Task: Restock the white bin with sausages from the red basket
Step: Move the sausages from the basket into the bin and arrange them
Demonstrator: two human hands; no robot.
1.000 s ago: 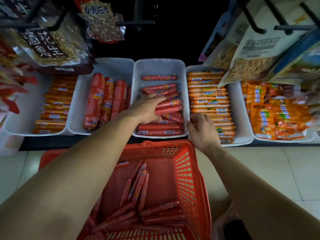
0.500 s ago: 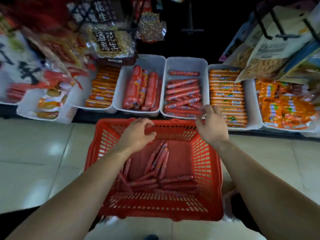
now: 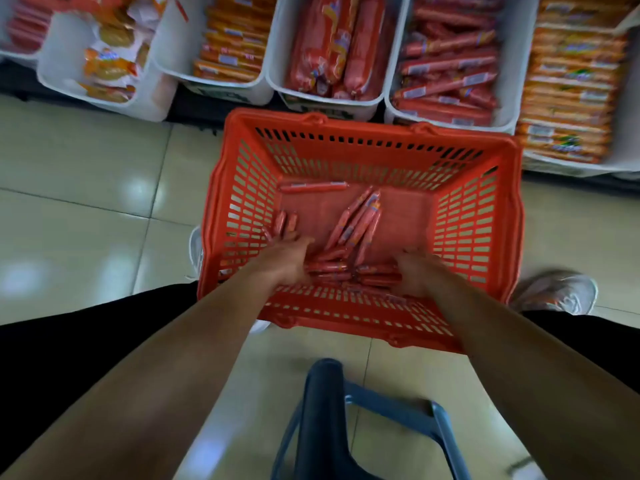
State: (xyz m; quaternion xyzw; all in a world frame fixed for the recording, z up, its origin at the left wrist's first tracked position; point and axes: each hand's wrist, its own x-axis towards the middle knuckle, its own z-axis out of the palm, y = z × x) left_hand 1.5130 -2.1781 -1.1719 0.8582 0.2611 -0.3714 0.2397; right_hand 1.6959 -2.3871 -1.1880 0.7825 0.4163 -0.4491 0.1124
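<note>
We have both hands in the red basket (image 3: pixel 360 157) on the floor: left hand (image 3: pixel 287 261) and right hand (image 3: pixel 417 271) spread over sausages (image 3: pixel 356 223) along its near edge; the white bin (image 3: pixel 512 109) sits beyond its far right corner.

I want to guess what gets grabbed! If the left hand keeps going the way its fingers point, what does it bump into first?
Probably the small upright sausages just past the left hand, by the left wall of the red basket. Depth is hard to judge; the fingers may already touch them.
</note>
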